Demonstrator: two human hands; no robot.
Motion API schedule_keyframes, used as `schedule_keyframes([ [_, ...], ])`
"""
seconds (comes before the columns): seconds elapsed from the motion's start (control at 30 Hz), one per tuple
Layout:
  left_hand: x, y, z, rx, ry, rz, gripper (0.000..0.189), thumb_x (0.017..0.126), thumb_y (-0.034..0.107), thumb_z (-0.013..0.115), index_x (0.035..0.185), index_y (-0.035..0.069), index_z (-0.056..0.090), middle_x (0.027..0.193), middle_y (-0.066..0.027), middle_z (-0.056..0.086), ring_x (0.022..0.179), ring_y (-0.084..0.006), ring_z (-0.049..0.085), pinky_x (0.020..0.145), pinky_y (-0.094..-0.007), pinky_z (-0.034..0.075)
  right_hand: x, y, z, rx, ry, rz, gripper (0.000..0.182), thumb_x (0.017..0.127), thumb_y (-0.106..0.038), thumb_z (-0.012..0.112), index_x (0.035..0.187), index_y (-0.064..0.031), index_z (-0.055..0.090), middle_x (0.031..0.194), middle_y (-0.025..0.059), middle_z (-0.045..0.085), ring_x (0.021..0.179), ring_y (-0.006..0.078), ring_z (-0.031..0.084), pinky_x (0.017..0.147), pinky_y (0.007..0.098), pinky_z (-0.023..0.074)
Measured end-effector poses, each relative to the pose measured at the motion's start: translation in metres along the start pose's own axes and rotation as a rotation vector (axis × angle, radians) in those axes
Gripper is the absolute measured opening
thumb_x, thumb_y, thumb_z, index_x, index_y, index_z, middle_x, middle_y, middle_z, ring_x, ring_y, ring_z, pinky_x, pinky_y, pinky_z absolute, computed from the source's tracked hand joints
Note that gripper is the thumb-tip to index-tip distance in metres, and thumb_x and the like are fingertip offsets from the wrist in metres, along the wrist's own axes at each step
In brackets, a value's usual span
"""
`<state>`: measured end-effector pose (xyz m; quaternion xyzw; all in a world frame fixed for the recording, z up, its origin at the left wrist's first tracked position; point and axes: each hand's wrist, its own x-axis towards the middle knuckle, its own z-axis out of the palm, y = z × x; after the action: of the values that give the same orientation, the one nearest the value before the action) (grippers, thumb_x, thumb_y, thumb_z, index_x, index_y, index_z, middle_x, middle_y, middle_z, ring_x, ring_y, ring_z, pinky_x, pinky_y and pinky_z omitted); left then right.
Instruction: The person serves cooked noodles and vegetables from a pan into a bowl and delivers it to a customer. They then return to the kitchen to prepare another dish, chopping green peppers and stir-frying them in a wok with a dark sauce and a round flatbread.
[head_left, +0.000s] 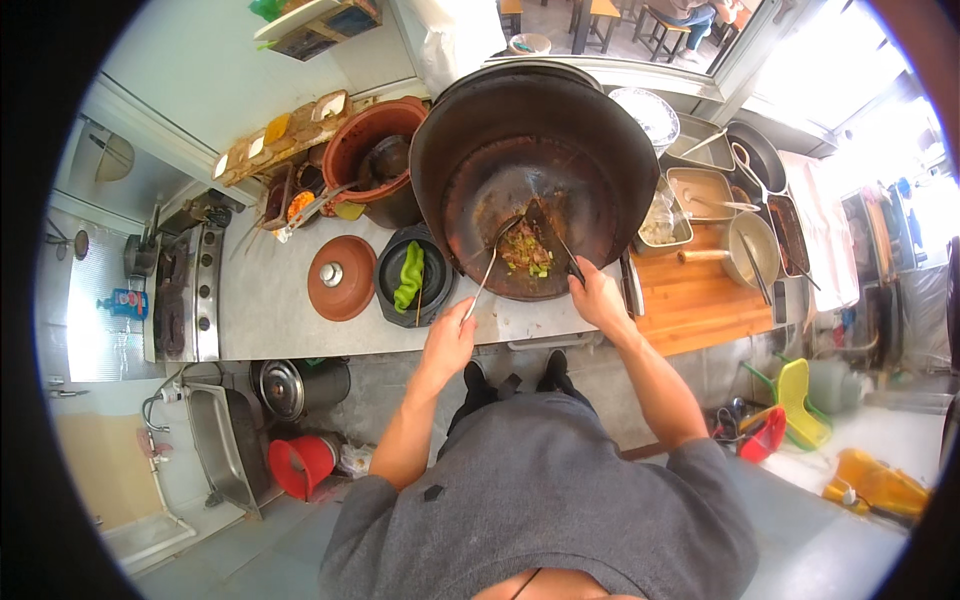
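Note:
My left hand (448, 339) grips the slim metal handle of a spoon (492, 262), whose dark bowl reaches into the food. Around the black handle of a spatula (553, 232) my right hand (598, 294) is closed. The spatula's blade touches the far side of the same food. Between the two tools lies a small heap of chopped food (527, 251) with green and brownish pieces. It sits on the floor of a large, deep, dark cooking pan (480, 172) with a high back wall. Both hands are at the pan's near rim.
Left of the pan are a black dish (386, 281) holding a green pepper (409, 279), a brown lid (341, 296) and a clay pot (337, 154). To the right, a wooden board (694, 319) carries a wood-handled saucepan (750, 236). A knife (631, 283) lies along the board's edge.

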<state>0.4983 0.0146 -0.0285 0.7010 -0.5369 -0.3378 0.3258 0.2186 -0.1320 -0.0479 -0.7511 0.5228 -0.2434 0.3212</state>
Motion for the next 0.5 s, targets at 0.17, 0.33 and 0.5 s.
schedule_keyframes([
  [0.17, -0.029, -0.010, 0.013, -0.136, 0.054, -0.112, 0.040, 0.104, 0.013, 0.058, 0.140, -0.005, 0.060, 0.102, -0.0223, 0.076, 0.094, -0.0324, 0.075, 0.087, -0.0406, 0.057, 0.000, -0.001, 0.009, 0.055, -0.125, -0.004, 0.038, 0.100, -0.018, 0.063, 0.130, 0.0045, 0.062, 0.098, 0.0383, 0.069, 0.100, 0.0550, 0.068, 0.084, 0.0585, 0.0554],
  [0.33, -0.044, -0.013, 0.022, -0.205, 0.154, -0.081, 0.040, 0.104, 0.012, 0.059, 0.140, -0.005, 0.060, 0.100, -0.0214, 0.075, 0.091, -0.0320, 0.074, 0.086, -0.0405, 0.057, -0.007, -0.015, 0.019, 0.114, -0.071, 0.044, 0.042, 0.099, -0.019, 0.063, 0.133, 0.0055, 0.061, 0.101, 0.0385, 0.069, 0.103, 0.0553, 0.067, 0.085, 0.0577, 0.0554],
  [0.5, -0.035, -0.014, 0.014, -0.221, 0.104, -0.129, 0.040, 0.106, 0.012, 0.056, 0.143, -0.004, 0.058, 0.096, -0.0140, 0.074, 0.076, -0.0217, 0.070, 0.072, -0.0349, 0.057, -0.013, -0.024, 0.018, 0.093, -0.053, 0.079, 0.039, 0.100, -0.019, 0.062, 0.132, 0.0024, 0.062, 0.100, 0.0361, 0.071, 0.102, 0.0544, 0.068, 0.084, 0.0576, 0.0549],
])
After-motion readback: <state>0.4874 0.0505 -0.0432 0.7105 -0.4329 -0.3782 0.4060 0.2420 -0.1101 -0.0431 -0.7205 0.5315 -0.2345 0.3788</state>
